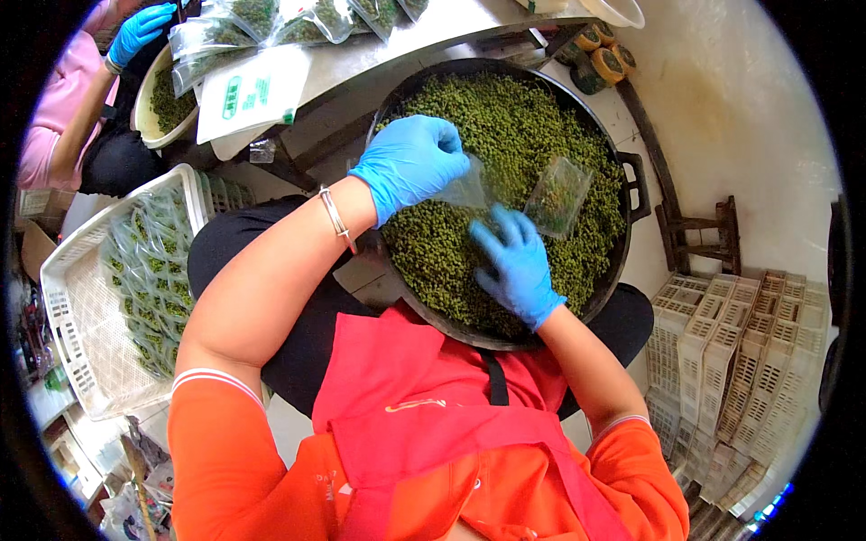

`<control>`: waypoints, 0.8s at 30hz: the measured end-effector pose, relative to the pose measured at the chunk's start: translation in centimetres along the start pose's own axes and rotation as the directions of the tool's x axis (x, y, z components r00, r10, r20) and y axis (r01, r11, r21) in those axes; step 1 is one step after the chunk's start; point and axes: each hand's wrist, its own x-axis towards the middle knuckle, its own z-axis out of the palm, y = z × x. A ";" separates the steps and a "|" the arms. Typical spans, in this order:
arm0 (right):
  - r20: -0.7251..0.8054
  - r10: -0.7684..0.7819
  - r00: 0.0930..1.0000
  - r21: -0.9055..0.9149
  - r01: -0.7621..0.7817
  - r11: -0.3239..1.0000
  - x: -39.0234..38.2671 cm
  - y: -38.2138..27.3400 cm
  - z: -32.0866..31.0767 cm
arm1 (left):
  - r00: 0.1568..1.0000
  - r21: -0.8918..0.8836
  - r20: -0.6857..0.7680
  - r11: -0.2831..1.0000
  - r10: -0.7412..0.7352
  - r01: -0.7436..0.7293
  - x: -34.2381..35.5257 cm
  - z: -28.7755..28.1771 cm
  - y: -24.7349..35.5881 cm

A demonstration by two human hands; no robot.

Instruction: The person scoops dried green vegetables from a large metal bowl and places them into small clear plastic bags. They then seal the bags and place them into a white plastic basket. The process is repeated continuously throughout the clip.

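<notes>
Two gloved hands at the bag-filling step — left hand (410,162) pinched shut on a small clear bag (465,191) over the wide pan (631,194) of green peas (532,135), right hand (516,263) spread open, resting on the peas — next, probably, scooping some into the bag's mouth.

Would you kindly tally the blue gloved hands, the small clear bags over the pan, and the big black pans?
Blue gloved hands: 3, namely left hand, right hand, co-worker's hand
Clear bags over the pan: 2
Black pans: 1
Total: 6

Head fisheye, looking down, seemingly close
</notes>
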 end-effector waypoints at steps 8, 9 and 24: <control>0.100 0.213 0.972 0.218 -0.230 0.948 0.7 -1.6 1.7 | 0.997 -0.090 0.045 0.994 0.059 -0.055 1.2 4.3 -3.5; 0.107 0.206 0.973 0.303 -0.229 0.925 0.4 -1.1 1.5 | 0.997 -0.128 0.043 0.990 0.068 -0.062 1.2 4.4 -3.3; -0.072 0.429 0.900 0.621 -0.297 0.726 2.5 0.2 -6.3 | 0.997 -0.173 0.016 0.982 0.076 -0.072 -0.5 7.1 -1.4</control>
